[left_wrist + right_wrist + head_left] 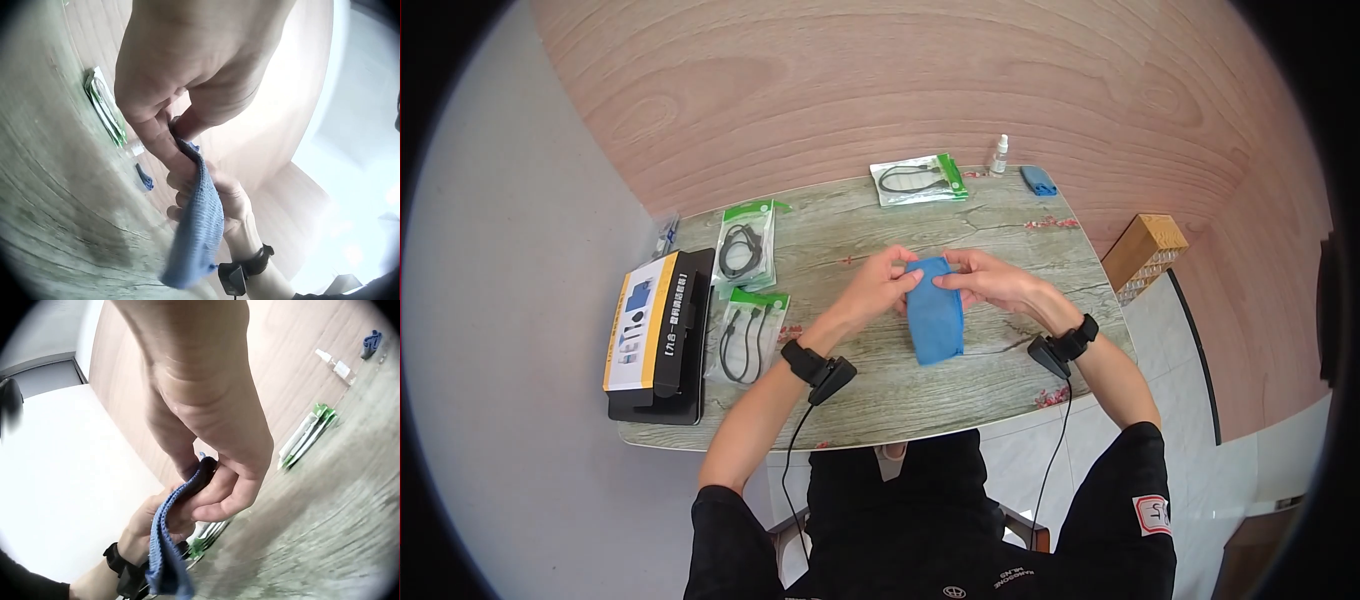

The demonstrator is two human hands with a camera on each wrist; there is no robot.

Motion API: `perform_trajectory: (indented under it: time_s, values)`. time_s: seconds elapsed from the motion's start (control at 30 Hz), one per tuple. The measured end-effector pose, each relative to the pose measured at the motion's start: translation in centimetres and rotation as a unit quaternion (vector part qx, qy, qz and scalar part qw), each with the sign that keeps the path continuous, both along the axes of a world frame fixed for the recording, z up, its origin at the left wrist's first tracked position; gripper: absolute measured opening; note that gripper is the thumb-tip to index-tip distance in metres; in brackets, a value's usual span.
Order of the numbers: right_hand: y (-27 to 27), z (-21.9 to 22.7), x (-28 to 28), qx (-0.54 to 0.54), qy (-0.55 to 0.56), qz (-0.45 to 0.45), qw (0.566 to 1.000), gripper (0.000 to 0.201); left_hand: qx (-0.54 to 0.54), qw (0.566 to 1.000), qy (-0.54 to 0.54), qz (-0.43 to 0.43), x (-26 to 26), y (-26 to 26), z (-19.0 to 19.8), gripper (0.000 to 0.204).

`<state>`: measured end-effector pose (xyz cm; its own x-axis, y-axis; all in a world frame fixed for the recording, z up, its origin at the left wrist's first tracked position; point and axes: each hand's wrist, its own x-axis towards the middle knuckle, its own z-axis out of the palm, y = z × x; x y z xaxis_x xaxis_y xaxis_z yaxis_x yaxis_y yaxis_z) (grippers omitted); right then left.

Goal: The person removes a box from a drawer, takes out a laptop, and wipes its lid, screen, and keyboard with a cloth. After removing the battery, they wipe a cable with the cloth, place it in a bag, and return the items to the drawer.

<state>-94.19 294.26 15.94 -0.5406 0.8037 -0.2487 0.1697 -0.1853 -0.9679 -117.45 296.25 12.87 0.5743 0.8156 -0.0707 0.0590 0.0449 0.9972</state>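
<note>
A folded blue cloth hangs between both hands above the middle of the table. My left hand pinches its upper left corner, thumb on the near face and fingers behind. At the upper right corner my right hand pinches it the same way. In the left wrist view the cloth shows a knitted texture, and its lower end dangles loose. From the right wrist the cloth appears nearly edge-on, as a thin curved fold running down from the fingers.
Bagged black cables lie left of the hands, with another cable bag at the back. Near the back right stand a small spray bottle and a second blue cloth. A black, white and yellow box sits at the left edge.
</note>
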Motion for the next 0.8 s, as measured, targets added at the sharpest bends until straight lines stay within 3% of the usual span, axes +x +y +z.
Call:
perform_trajectory:
  time_s: [0.03,0.1,0.2,0.23,0.3,0.43,0.5,0.7,0.8]
  values:
    - [0.5,-0.8,0.2,-0.025,0.005,0.005,1.0,0.026,0.005,1.0,0.017,0.01,0.3,0.3,-0.5,0.022]
    - [2.4,-4.9,0.7,0.078,-0.054,0.003,0.996,0.023,0.013,0.998,0.053,0.033,0.8,1.2,-2.0,0.02]
    - [2.3,-5.1,0.2,0.244,-0.195,-0.02,0.95,0.02,0.199,0.966,0.154,0.064,1.3,2.7,-5.6,0.016]
    - [1.9,-4.5,0.0,0.299,-0.249,-0.032,0.921,0.02,0.24,0.953,0.167,0.073,1.3,2.3,-5.3,0.016]
    - [1.1,-4.1,-0.1,0.38,-0.233,-0.04,0.894,0.021,0.32,0.923,0.193,0.093,1.1,1.1,-3.5,0.017]
    - [-1.6,-2.7,-0.7,0.5,-0.256,0.005,0.827,0.023,0.342,0.916,0.211,0.018,-0.6,-1.1,-1.8,0.02]
    - [-3.6,-1.8,-1.1,0.491,-0.261,0.033,0.83,0.023,0.383,0.902,0.2,-0.021,-1.5,-2.7,-1.7,0.02]
    - [-5.3,-3.0,-1.0,0.499,-0.281,0.108,0.813,0.023,0.37,0.894,0.229,-0.107,-2.3,-4.8,-2.6,0.021]
    - [-5.4,-3.0,-0.8,0.502,-0.28,0.136,0.807,0.026,0.386,0.889,0.218,-0.111,-2.6,-5.4,-3.0,0.022]
